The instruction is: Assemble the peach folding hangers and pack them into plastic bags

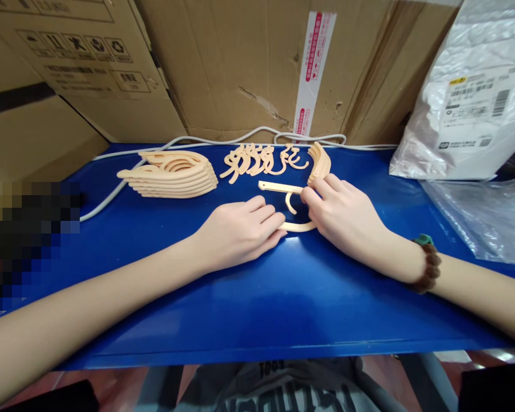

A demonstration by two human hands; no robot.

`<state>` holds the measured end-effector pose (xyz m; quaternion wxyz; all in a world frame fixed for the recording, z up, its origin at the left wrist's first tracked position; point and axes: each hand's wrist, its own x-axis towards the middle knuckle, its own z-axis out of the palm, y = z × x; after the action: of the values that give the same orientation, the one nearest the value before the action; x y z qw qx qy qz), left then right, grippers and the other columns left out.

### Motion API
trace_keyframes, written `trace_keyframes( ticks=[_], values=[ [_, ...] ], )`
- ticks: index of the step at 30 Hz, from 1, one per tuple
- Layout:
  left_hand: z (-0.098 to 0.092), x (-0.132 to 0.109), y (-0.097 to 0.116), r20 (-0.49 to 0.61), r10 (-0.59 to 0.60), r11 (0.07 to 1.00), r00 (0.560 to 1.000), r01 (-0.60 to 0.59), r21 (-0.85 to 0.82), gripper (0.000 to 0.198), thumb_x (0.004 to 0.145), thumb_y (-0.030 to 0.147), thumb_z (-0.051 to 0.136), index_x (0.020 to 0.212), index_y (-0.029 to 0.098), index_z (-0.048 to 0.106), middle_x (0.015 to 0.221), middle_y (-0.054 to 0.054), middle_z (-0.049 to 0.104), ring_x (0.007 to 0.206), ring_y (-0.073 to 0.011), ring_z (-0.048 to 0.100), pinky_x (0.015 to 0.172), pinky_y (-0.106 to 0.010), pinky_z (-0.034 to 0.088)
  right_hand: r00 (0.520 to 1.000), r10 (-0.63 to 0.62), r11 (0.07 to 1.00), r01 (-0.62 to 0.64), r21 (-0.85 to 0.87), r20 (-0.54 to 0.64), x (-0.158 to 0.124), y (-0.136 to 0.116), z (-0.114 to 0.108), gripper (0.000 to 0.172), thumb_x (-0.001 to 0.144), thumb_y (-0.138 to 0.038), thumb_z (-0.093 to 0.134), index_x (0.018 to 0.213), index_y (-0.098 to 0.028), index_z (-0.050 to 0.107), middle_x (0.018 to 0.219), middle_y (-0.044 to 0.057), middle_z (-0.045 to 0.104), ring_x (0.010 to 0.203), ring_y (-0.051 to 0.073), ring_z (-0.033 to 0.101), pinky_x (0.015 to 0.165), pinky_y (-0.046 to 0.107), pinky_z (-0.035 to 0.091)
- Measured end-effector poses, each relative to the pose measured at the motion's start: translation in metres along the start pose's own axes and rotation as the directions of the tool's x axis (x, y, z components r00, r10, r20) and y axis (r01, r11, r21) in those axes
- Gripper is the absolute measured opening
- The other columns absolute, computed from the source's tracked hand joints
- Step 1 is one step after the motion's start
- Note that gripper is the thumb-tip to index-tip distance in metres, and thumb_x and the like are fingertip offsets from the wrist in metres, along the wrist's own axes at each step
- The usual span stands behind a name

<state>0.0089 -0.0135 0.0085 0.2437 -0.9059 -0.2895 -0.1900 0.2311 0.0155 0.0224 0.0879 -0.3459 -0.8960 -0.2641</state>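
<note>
My left hand [249, 229] is closed, its fingers pinching the end of a curved beige plastic hanger piece [299, 227] just above the blue table. Closed around the other side of the hanger pieces is my right hand [345, 206], its fingers covering where they meet. A straight beige hanger arm [278, 187] with a small hole at its tip sticks out left from the right fingers. Below it a small beige hook [289, 203] points down. Whether these parts are joined is hidden. Behind the right hand stand several nested curved hanger arms [320, 160].
At the back left lies a stack of beige hanger bodies [171, 177], with loose hooks [257, 159] beside it on the blue table [257, 309]. A white cable [223, 139] runs before the cardboard boxes [240, 63]. A white parcel bag [467, 97] and clear plastic [489, 217] are at right.
</note>
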Motion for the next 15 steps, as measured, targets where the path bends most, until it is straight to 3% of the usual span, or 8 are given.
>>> trace_keyframes(
  ticks=[9, 12, 15],
  values=[
    [0.001, 0.000, -0.004, 0.076, -0.172, 0.985, 0.982, 0.172, 0.010, 0.031, 0.100, 0.037, 0.049, 0.094, 0.015, 0.069, 0.087, -0.006, 0.070, 0.087, -0.0238, 0.064, 0.060, -0.032, 0.042, 0.936, 0.094, 0.995, -0.073, -0.075, 0.340, 0.003, -0.004, -0.020, 0.018, 0.097, -0.007, 0.047, 0.095, -0.012, 0.064, 0.082, 0.011, 0.070, 0.082, 0.027, 0.062, 0.065, 0.034, 0.032],
    [-0.004, 0.009, -0.015, 0.127, -0.280, 0.959, 0.952, 0.271, 0.081, 0.035, 0.102, 0.036, 0.043, 0.099, 0.013, 0.069, 0.096, -0.011, 0.070, 0.100, -0.0288, 0.063, 0.066, -0.033, 0.046, 0.956, 0.090, 0.991, -0.060, -0.116, 0.278, 0.001, -0.005, -0.020, 0.020, 0.097, -0.006, 0.046, 0.092, -0.013, 0.063, 0.080, 0.010, 0.069, 0.079, 0.027, 0.061, 0.064, 0.035, 0.030],
    [-0.002, 0.023, -0.038, 0.168, -0.412, 0.908, 0.895, 0.389, 0.153, 0.037, 0.101, 0.031, 0.040, 0.109, 0.010, 0.069, 0.108, -0.016, 0.069, 0.112, -0.0333, 0.059, 0.077, -0.038, 0.051, 0.996, 0.023, 0.991, -0.010, -0.136, 0.087, -0.001, -0.006, -0.018, 0.022, 0.097, -0.007, 0.044, 0.090, -0.015, 0.063, 0.082, 0.010, 0.067, 0.080, 0.026, 0.058, 0.065, 0.035, 0.029]
  ],
)
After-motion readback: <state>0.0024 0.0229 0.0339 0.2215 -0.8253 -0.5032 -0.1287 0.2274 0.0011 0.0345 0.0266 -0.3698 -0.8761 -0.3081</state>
